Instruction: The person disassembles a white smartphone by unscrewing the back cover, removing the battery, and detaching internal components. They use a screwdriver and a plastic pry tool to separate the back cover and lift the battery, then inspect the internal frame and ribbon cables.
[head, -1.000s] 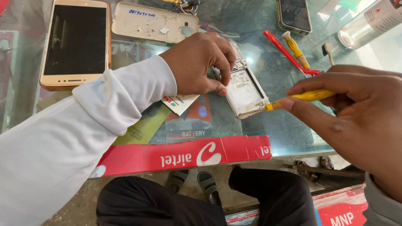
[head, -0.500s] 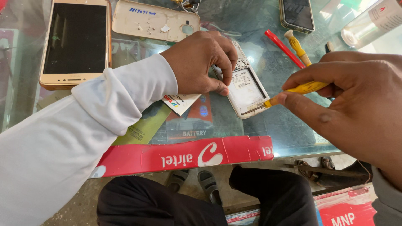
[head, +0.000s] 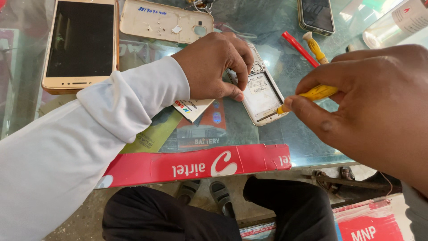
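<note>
An opened phone body [head: 263, 91] with its back off lies face down on the glass counter [head: 294, 134]. My left hand [head: 214, 67] presses down on its left side, fingers curled over the edge. In my right hand [head: 370, 102] I grip a small yellow-handled screwdriver [head: 314, 94]. Its tip touches the phone's lower right corner.
A gold phone [head: 80, 44] lies at the far left, with a beige back cover [head: 162, 20] beside it. A dark phone [head: 315, 15], a second yellow screwdriver [head: 314, 47] and a red tool [head: 298, 47] lie farther back. A red strip [head: 196, 165] edges the counter front.
My right hand has shifted slightly up and left with the screwdriver. The left hand stays on the phone.
</note>
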A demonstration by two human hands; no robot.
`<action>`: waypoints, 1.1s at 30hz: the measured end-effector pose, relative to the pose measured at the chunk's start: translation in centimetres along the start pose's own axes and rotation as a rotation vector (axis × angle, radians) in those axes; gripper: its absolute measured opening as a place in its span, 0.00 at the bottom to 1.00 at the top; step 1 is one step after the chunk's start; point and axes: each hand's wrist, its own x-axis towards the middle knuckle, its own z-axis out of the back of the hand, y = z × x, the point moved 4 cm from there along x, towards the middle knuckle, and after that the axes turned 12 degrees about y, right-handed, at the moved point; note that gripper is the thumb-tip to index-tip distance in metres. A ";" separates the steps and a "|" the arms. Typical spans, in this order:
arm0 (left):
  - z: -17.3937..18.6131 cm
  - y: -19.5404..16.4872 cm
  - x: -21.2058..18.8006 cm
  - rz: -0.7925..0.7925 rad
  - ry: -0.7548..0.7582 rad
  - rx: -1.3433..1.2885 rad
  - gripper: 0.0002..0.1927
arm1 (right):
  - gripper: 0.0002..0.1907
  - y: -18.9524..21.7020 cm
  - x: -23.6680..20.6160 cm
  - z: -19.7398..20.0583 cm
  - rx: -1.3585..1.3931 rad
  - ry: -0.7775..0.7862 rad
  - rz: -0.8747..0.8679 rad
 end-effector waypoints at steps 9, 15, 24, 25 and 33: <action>0.1 0.0 0.0 0.008 0.010 -0.023 0.06 | 0.22 1.7 4.1 1.6 -0.570 0.638 -0.181; 0.1 -0.1 0.2 -0.013 0.011 0.001 0.06 | 0.29 3.6 5.6 2.0 -0.577 0.992 -0.062; -0.1 0.4 0.4 -0.013 0.001 -0.015 0.06 | 0.21 2.9 5.5 0.8 -0.588 1.064 -0.191; -0.1 0.5 0.4 -0.019 -0.003 -0.009 0.06 | 0.21 3.1 5.5 0.7 -0.599 1.050 -0.173; 0.0 0.4 0.2 -0.024 -0.009 0.012 0.06 | 0.25 3.0 6.1 0.8 -0.433 1.074 -0.210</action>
